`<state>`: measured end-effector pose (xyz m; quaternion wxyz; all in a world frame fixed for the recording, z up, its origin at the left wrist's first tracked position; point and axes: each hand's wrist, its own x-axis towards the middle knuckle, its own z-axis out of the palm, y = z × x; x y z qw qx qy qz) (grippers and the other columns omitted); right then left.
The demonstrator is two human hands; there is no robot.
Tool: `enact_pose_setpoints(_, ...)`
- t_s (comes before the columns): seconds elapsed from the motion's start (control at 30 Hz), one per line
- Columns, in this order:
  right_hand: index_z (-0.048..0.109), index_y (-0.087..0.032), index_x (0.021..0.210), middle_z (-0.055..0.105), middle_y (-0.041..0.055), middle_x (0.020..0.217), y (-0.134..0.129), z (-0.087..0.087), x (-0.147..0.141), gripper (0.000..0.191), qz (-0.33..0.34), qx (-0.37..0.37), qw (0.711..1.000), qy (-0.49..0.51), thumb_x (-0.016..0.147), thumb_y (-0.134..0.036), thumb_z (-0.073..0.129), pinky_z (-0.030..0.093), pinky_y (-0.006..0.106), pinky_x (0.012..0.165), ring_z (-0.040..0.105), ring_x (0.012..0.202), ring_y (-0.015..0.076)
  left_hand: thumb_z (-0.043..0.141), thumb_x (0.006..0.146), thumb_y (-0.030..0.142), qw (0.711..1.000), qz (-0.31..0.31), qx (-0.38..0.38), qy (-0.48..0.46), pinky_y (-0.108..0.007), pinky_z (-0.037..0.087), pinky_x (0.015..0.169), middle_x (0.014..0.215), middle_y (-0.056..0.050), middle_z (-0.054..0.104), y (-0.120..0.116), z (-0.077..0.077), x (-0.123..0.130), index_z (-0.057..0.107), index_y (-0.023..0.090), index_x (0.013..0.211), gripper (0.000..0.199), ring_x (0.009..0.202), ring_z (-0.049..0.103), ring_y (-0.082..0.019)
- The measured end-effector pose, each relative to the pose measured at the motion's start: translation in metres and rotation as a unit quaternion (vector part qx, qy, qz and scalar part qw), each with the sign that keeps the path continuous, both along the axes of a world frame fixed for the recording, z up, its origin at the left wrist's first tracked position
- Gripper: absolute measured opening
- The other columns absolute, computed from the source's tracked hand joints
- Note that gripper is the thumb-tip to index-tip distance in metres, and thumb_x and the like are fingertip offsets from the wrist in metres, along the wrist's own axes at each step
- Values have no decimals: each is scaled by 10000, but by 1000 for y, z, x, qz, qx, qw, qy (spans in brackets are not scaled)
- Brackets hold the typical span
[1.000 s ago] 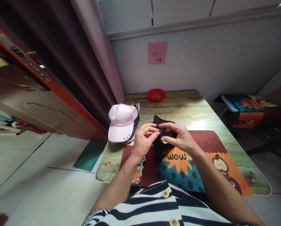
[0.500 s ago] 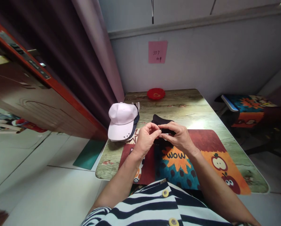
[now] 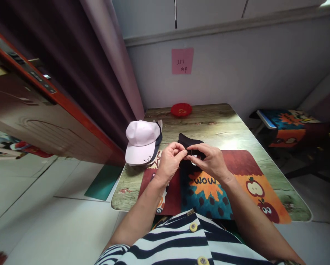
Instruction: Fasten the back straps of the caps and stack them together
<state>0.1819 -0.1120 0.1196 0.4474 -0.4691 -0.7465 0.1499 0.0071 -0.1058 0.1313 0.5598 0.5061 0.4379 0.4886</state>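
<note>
Holding both hands close together over the worktop, the person bends over a black cap, whose dark cloth shows between the fingers and at 12 o'clock from them. The left hand's grip has thumb and forefinger pressed together; whether anything small is pinched there cannot be told. The right hand curls its thumb and forefinger around a gap crossed by a thin pale strand; whether that grip clasps anything is unclear. A white patch shows beside the right thumb.

The cap should prove light and unbreakable, its crown soft and apt to fold, its brim probably stiffer; the brim's edge seems the surest place to take hold.

At 10 o'clock from the hands sits a pale pink cap with 3 small rings on its brim. A red dish lies at 12 o'clock, a printed placemat from 3 to 8 o'clock.
</note>
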Motion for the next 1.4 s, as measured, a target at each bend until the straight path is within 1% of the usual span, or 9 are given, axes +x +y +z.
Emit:
enact_pose_setpoints(0.2, 762, -227, 1026, 778, 44, 905, -2, -6, 6, 273, 9, -87, 991, 98, 812, -397, 777, 546, 303, 693, 714, 782, 206, 725, 778, 281, 999, 43, 2, 12, -194, 435, 583, 650, 41, 615, -1, 2, -8, 557, 170, 813, 205, 578, 605, -92)
enact_pose_setpoints(0.53, 755, -234, 1079, 769, 51, 971, -7, -15, 3, 316, 29, -115, 978, 170, 807, -395, 776, 561, 355, 781, 708, 864, 227, 709, 825, 302, 998, 49, 38, -17, -185, 423, 566, 635, 45, 597, 0, -2, -12, 598, 159, 1002, 254, 543, 543, -73)
enact_pose_setpoints(0.67, 743, -234, 1092, 766, 61, 1035, -1, -24, 9, 371, 61, -152, 959, 229, 779, -423, 803, 568, 388, 855, 711, 949, 249, 749, 810, 375, 997, 9, 73, -22, -210, 452, 570, 956, -43, 710, 4, -8, -11, 586, 193, 1183, 446, 647, 603, -97)
enact_pose_setpoints(0.8, 708, -219, 1056, 757, 66, 1009, 12, -30, 16, 461, 116, -203, 923, 306, 693, -454, 867, 584, 382, 841, 715, 939, 242, 844, 701, 334, 977, -24, 154, 147, -235, 473, 610, 1343, -119, 614, 13, -8, -10, 694, 203, 1148, 489, 767, 632, -119)
enact_pose_setpoints(0.93, 673, -215, 1083, 747, 55, 943, 19, -29, 20, 506, 142, -224, 913, 310, 681, -440, 882, 589, 354, 780, 714, 872, 219, 776, 779, 391, 958, -73, 175, 216, -253, 502, 694, 1093, -78, 717, 20, -4, -5, 765, 202, 1016, 303, 917, 661, -192)
enact_pose_setpoints(1.07, 666, -225, 1175, 756, 57, 971, 14, -33, 27, 530, 138, -206, 932, 263, 725, -431, 856, 585, 357, 802, 719, 900, 228, 761, 775, 414, 975, -56, 106, 187, -227, 449, 555, 830, -27, 697, 21, -7, -3, 751, 175, 843, 248, 633, 599, -121)
enact_pose_setpoints(1.17, 719, -228, 1120, 760, 68, 1038, 9, -42, 37, 426, 87, -171, 961, 197, 769, -450, 813, 581, 373, 837, 712, 979, 259, 779, 746, 424, 992, -21, 28, 125, -205, 346, 431, 624, 27, 601, 19, -11, -5, 720, 169, 849, 282, 463, 482, -82)
enact_pose_setpoints(1.27, 756, -221, 1036, 764, 68, 1014, 9, -48, 44, 318, 28, -127, 981, 140, 823, -457, 753, 570, 406, 858, 708, 969, 271, 799, 724, 399, 996, -30, -8, 89, -188, 288, 391, 530, 51, 528, 15, -8, -11, 700, 164, 828, 275, 413, 440, -69)
enact_pose_setpoints(1.4, 758, -243, 1058, 763, 67, 1059, 12, -47, 44, 250, 15, -65, 993, 95, 861, -391, 716, 527, 445, 949, 684, 1035, 264, 807, 725, 372, 993, -47, 10, 105, -177, 286, 381, 503, 54, 515, 10, 1, -17, 702, 163, 817, 252, 389, 422, -57)
